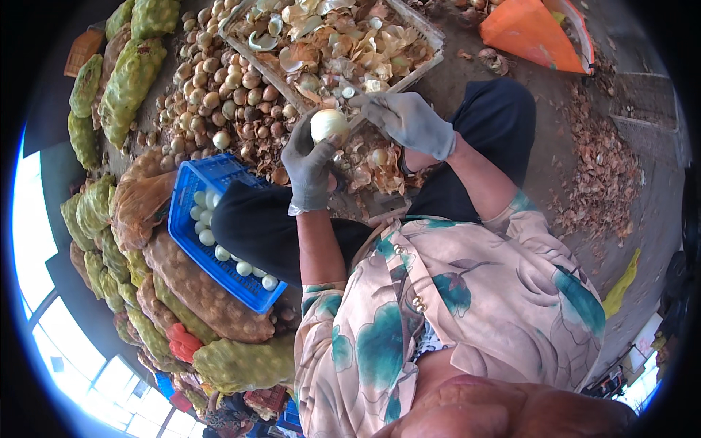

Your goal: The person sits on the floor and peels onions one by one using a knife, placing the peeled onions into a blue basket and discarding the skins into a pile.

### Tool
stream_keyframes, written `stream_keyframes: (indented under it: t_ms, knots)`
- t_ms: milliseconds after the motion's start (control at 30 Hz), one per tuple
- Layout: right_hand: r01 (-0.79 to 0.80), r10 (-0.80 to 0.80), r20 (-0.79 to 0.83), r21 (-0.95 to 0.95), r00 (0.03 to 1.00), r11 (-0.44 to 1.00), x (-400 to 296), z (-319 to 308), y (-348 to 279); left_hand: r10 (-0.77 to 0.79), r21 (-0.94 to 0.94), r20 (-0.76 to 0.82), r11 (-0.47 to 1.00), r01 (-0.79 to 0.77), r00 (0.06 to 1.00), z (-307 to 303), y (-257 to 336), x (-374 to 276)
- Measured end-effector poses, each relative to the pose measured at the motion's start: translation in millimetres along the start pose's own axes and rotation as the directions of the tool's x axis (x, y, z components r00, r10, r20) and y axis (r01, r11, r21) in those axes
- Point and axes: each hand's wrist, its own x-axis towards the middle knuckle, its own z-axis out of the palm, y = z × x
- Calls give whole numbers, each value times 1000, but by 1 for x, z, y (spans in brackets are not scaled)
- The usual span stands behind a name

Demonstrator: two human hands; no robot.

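My left hand (pixel 312 164), in a grey work glove, holds a pale, mostly peeled onion (pixel 328 126) between thumb and fingers. Just right of it is my gloved right hand (pixel 408 121), its fingers curled around a small knife (pixel 351 85). Only a thin part of the blade shows; the handle is hidden in the glove. Both hands are over the near corner of a shallow crate (pixel 430 65) heaped with onion skins (pixel 339 41). Below the hands, more loose skins (pixel 378 172) lie on the floor between my legs.
Unpeeled onions (pixel 219 90) are piled left of the crate. A blue plastic crate (pixel 219 265) with peeled onions (pixel 207 237) stands by my left knee. Filled mesh sacks (pixel 131 87) line the left side. An orange bag (pixel 526 35) and scattered skins (pixel 602 169) lie to the right.
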Motion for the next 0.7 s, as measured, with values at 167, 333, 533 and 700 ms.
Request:
stream_keyframes:
  t_ms: [167,333,533,700]
  knots:
    - [161,-120,227,-174,966,971,-12,-10,-7,7,51,32,999,-9,999,-9,7,2]
    - [133,-65,272,-240,960,962,-13,-6,-15,-37,59,33,998,35,999,-7,10,5]
    - [132,-53,252,-308,966,942,-14,-6,-18,-66,-228,-30,972,58,997,-10,4,4]
    - [161,-114,153,-340,982,927,-15,0,2,-65,-184,-79,982,49,995,-14,6,10]
